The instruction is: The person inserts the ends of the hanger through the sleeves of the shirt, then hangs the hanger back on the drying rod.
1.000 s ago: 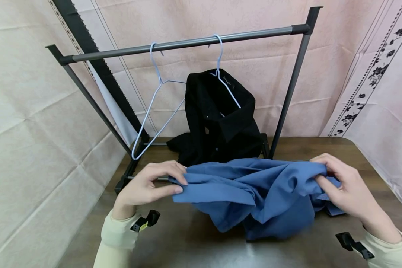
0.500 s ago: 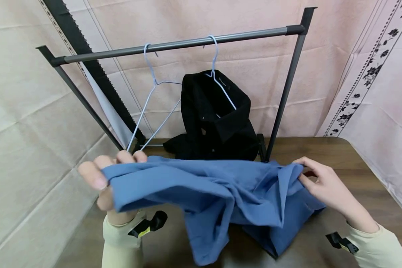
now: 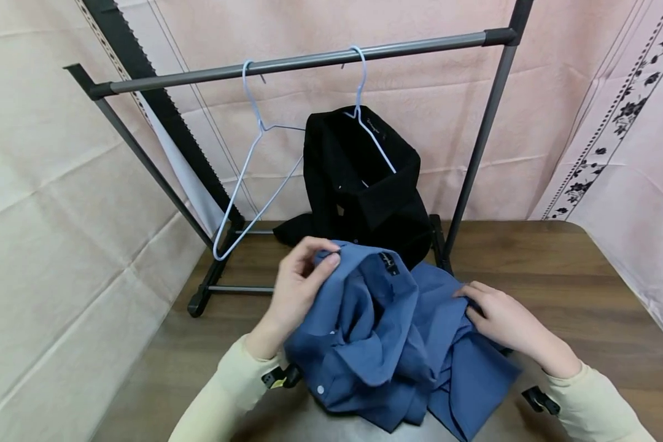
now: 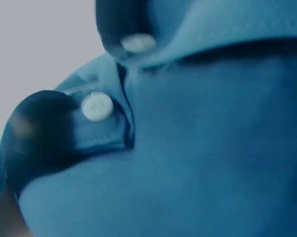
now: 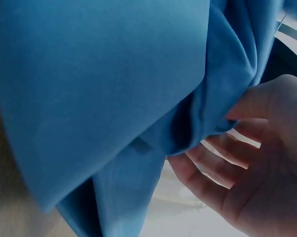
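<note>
A blue button-up shirt is held bunched up over the table, its collar and dark neck label facing up in the head view. My left hand pinches the collar edge between thumb and fingers. Farther right, my right hand grips a fold of the same shirt, and loose cloth hangs below it. In the right wrist view, thumb and fingers of the right hand close on the blue cloth. White buttons on the shirt fill part of the left wrist view, where the left hand is mostly hidden.
Behind the shirt stands a grey metal clothes rack on the wooden table. From its rail hang a bare light-blue wire hanger and a black shirt on another hanger. Pale cloth curtains enclose the table.
My left hand swung out left with the cloth, then came back right and up to the collar. The shirt has turned, bringing its neck label into view. My right hand has moved slightly left and down.
</note>
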Action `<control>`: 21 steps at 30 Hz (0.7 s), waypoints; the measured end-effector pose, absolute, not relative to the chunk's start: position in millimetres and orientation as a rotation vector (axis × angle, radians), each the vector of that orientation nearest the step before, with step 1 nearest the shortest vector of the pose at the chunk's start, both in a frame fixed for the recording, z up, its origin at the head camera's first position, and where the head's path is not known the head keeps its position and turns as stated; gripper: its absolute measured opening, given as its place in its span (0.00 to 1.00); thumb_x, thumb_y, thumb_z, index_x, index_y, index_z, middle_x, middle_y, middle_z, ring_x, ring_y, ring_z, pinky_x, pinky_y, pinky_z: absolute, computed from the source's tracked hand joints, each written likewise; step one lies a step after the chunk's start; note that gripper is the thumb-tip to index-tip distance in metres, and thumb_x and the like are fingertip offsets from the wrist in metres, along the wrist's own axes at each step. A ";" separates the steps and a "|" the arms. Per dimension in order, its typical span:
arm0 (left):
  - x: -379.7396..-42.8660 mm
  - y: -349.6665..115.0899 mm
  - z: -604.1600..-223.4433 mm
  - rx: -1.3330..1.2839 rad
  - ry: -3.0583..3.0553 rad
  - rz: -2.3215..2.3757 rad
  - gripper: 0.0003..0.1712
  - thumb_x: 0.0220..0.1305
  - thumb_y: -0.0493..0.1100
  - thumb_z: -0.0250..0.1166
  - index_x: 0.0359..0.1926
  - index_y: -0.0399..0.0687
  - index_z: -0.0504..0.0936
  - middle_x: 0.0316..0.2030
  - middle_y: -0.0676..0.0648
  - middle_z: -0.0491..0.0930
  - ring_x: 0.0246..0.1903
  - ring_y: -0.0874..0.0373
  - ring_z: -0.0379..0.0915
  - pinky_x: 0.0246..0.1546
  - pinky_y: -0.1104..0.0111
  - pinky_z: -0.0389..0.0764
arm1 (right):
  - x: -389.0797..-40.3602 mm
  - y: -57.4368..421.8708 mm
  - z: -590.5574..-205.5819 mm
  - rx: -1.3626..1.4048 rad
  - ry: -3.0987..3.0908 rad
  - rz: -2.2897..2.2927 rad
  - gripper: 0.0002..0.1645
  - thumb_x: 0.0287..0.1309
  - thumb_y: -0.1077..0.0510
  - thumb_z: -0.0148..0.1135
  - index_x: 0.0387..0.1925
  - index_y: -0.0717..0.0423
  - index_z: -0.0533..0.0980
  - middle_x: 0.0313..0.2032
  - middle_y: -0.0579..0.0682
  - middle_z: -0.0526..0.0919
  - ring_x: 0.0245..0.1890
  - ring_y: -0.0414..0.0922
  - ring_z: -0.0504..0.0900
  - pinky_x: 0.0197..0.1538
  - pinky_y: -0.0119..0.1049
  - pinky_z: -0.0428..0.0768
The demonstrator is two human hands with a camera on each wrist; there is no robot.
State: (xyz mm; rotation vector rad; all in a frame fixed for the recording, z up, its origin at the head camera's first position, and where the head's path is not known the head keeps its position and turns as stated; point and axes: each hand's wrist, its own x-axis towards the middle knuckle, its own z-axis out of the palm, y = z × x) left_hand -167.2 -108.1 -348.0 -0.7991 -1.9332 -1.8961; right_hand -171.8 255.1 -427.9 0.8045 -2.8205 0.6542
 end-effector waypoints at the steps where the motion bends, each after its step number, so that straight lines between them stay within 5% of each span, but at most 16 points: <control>1: -174.0 -105.1 -358.5 -0.753 -2.029 -1.908 0.08 0.72 0.39 0.62 0.49 0.47 0.82 0.48 0.50 0.81 0.39 0.58 0.74 0.41 0.69 0.74 | -170.6 255.2 -426.9 0.802 -2.811 0.655 0.19 0.60 0.71 0.60 0.51 0.55 0.81 0.49 0.52 0.82 0.41 0.46 0.80 0.41 0.45 0.76; 6: -199.0 -100.1 -405.7 -0.615 -2.505 -1.789 0.20 0.76 0.53 0.58 0.61 0.49 0.75 0.58 0.47 0.77 0.53 0.53 0.73 0.55 0.58 0.72 | -159.8 250.2 -421.4 0.823 -2.698 0.706 0.22 0.59 0.72 0.63 0.54 0.55 0.80 0.52 0.52 0.81 0.52 0.52 0.80 0.50 0.51 0.78; 13: -211.3 -118.2 -423.2 -0.600 -2.872 -1.622 0.38 0.70 0.68 0.57 0.74 0.60 0.60 0.67 0.43 0.69 0.63 0.47 0.69 0.64 0.50 0.67 | -149.3 221.3 -421.0 0.910 -2.549 0.823 0.17 0.66 0.64 0.64 0.54 0.48 0.80 0.54 0.42 0.81 0.55 0.46 0.79 0.54 0.48 0.76; 17: -213.5 -127.2 -425.0 -0.646 -2.972 -1.769 0.42 0.74 0.70 0.45 0.79 0.53 0.54 0.75 0.44 0.57 0.73 0.48 0.54 0.71 0.51 0.56 | -148.1 200.6 -425.0 0.953 -2.620 0.892 0.18 0.71 0.53 0.61 0.60 0.46 0.78 0.51 0.40 0.84 0.50 0.42 0.81 0.57 0.56 0.72; 21: -211.4 -133.8 -430.1 -0.611 -3.052 -1.855 0.46 0.75 0.72 0.33 0.81 0.48 0.45 0.79 0.47 0.44 0.77 0.50 0.37 0.74 0.52 0.44 | -148.4 183.6 -436.8 1.045 -2.801 0.829 0.32 0.67 0.48 0.66 0.70 0.44 0.70 0.47 0.40 0.85 0.44 0.40 0.82 0.55 0.59 0.68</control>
